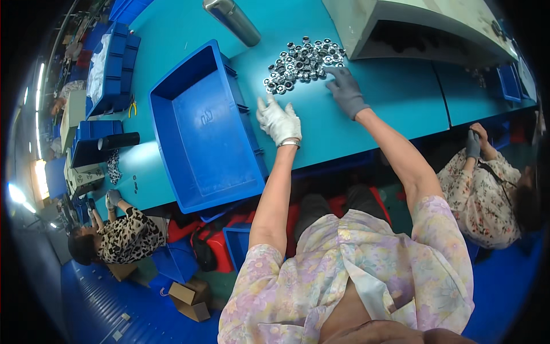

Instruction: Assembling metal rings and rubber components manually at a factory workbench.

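A heap of small shiny ring-shaped metal parts (305, 62) lies spread on the teal tabletop (321, 123). My left hand (279, 121), in a white glove, rests at the heap's near left edge with its fingers apart. In a grey glove, my right hand (345, 92) reaches to the near right edge of the same parts, its fingers spread and the tips by the outermost pieces. I make out nothing held in either hand. Left of my left hand stands a large blue plastic bin (209, 126) with a bare bottom.
A steel flask-like cylinder (234, 22) stands behind the heap. At the back right is a pale machine housing (424, 28) with a dark opening. Blue crates (109, 71), yellow-handled pliers (133, 109) and a black cylinder (118, 141) are farther left. Co-workers sit on both sides.
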`<state>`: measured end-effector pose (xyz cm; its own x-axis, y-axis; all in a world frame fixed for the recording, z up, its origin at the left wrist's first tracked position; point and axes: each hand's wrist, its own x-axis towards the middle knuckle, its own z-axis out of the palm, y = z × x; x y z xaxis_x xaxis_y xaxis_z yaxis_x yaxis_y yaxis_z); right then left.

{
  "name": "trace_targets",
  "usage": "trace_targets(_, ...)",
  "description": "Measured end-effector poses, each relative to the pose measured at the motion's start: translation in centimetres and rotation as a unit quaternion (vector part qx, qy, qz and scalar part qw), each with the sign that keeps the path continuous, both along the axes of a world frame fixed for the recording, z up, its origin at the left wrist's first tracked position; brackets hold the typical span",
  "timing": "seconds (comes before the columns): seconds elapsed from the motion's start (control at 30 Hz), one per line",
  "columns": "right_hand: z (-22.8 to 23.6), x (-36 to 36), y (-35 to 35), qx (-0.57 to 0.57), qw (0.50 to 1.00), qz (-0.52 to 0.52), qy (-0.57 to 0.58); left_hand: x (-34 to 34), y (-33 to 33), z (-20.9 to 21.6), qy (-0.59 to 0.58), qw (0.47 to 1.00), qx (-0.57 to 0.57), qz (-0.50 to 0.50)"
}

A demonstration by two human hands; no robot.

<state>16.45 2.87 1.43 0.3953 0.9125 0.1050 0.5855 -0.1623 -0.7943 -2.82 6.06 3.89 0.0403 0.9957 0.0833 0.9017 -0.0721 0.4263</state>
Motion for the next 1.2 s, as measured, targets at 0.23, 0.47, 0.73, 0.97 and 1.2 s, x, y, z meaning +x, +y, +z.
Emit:
trace_targets(0.23, -0.9, 0.3, 2.9, -0.063, 0.995, 0.021, -0.069, 0.0, 1.6, -0.4, 0.081, 0.996, -0.006, -0.022)
trace_targets(0.47, 0.0, 1.1, -0.4, -0.134, 0.990, 0.031, -0.040, 0.0, 2.4, -0.3, 0.097, 0.995, -0.011, -0.037)
trace_targets(0.73, 1.0, 2.3, -2.2, -0.126, 0.991, 0.017, 0.032, -0.3, 2.6, -1.2, 0.101, 0.994, 0.015, -0.039)
trace_targets(0.97, 1.4, 2.7, -4.2, -0.126, 0.989, -0.002, 0.076, -0.2, 2.7, -0.9, 0.116, 0.992, 0.024, -0.041)
trace_targets(1.2, 1.7, 3.0, -5.0, -0.122, 0.991, 0.001, 0.051, -0.4, 2.7, -1.3, 0.105, 0.992, 0.054, -0.041)
